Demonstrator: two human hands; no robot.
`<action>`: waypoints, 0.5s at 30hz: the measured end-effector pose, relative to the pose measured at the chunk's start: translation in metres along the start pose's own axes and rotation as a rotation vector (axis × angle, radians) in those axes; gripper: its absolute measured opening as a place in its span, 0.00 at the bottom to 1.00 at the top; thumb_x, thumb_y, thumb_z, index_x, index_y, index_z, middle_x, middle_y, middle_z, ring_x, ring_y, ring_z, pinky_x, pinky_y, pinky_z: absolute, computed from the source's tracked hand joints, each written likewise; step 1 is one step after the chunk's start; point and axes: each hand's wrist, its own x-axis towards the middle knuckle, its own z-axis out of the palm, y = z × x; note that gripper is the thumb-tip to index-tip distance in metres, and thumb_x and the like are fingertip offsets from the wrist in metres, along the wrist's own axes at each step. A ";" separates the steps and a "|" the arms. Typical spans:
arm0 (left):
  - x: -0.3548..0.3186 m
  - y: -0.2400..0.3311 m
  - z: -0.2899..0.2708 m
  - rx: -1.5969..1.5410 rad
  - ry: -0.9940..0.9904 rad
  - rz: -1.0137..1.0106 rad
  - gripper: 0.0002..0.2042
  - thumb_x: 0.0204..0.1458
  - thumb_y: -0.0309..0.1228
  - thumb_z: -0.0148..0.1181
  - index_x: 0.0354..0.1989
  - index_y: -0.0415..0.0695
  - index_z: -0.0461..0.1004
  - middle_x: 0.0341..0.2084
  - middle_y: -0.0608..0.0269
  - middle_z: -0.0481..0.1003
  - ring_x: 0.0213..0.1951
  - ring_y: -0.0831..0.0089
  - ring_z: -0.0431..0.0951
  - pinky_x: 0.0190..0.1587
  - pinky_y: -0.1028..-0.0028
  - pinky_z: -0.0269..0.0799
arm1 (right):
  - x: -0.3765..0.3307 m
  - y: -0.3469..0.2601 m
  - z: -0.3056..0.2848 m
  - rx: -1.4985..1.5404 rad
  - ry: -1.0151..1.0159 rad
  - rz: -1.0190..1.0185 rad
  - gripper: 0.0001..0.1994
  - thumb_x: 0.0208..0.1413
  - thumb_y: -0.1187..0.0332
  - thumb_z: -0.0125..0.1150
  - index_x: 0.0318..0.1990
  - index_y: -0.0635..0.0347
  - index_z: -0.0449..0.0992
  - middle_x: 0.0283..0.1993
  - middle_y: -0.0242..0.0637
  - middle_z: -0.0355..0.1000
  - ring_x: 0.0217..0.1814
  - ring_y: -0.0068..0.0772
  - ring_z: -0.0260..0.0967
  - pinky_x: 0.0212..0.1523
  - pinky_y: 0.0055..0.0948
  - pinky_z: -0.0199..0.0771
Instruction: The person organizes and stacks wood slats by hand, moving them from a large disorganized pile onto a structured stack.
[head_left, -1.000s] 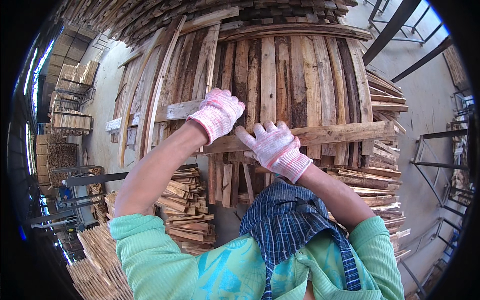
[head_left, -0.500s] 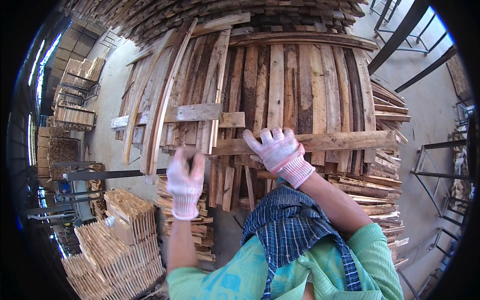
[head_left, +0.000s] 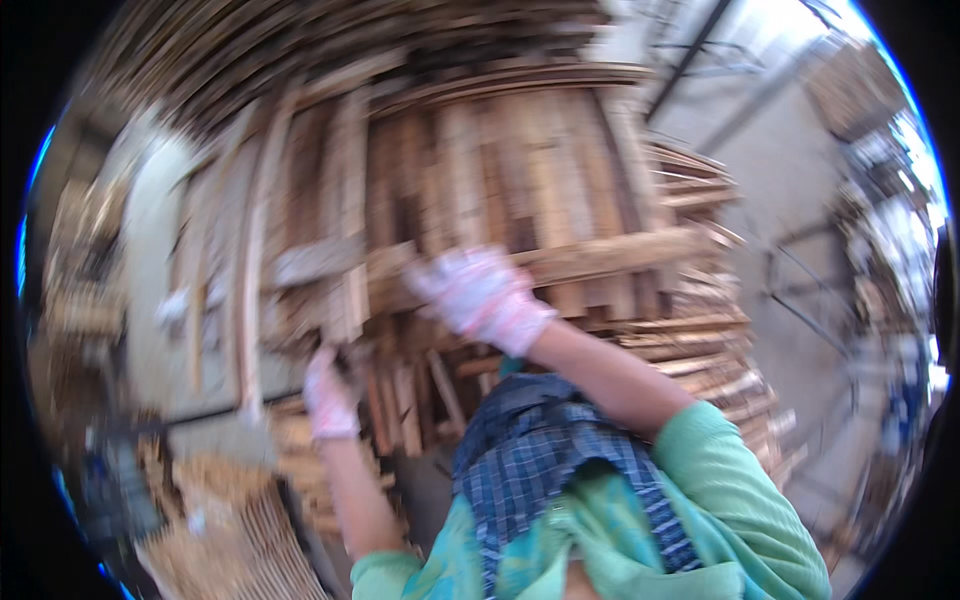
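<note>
Both my hands wear whitish-pink knit gloves, and motion smears the picture. My right hand lies over a long wooden plank set crosswise, its fingers bent over the plank near its left part. My left hand is lower and to the left, at the near ends of the stacked boards; blur hides whether its fingers hold anything. Under the crosswise plank, a row of rough boards runs away from me, side by side. Several loose planks lie lengthwise at the left, across a shorter crosswise piece.
A big lumber stack stands beyond the boards. More cut wood sticks out at the right, and stacked strips stand at lower left. Dark metal frames stand on the grey floor to the right.
The whole view has swung, shifting the boards leftward in the picture. My left hand has moved slightly down relative to the boards. My right hand stays over the crosswise plank.
</note>
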 end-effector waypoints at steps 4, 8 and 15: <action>-0.035 0.005 0.037 0.162 0.015 0.040 0.07 0.62 0.37 0.57 0.34 0.49 0.73 0.20 0.73 0.70 0.21 0.84 0.68 0.22 0.82 0.59 | -0.021 0.017 -0.013 0.075 0.097 -0.032 0.31 0.58 0.50 0.62 0.68 0.43 0.63 0.60 0.48 0.67 0.68 0.52 0.62 0.65 0.58 0.62; -0.106 0.004 0.051 0.578 -0.208 0.084 0.10 0.59 0.36 0.60 0.43 0.44 0.75 0.23 0.71 0.73 0.19 0.83 0.69 0.18 0.81 0.58 | -0.078 0.060 -0.099 -0.023 -0.212 0.286 0.38 0.62 0.44 0.56 0.76 0.40 0.51 0.76 0.56 0.52 0.80 0.59 0.42 0.77 0.66 0.32; -0.136 -0.013 0.209 0.959 -0.817 0.419 0.11 0.59 0.25 0.61 0.50 0.39 0.77 0.35 0.61 0.78 0.36 0.76 0.78 0.41 0.75 0.76 | -0.205 0.160 -0.062 -0.235 0.255 0.581 0.34 0.46 0.56 0.74 0.62 0.47 0.69 0.64 0.49 0.63 0.68 0.64 0.57 0.66 0.57 0.60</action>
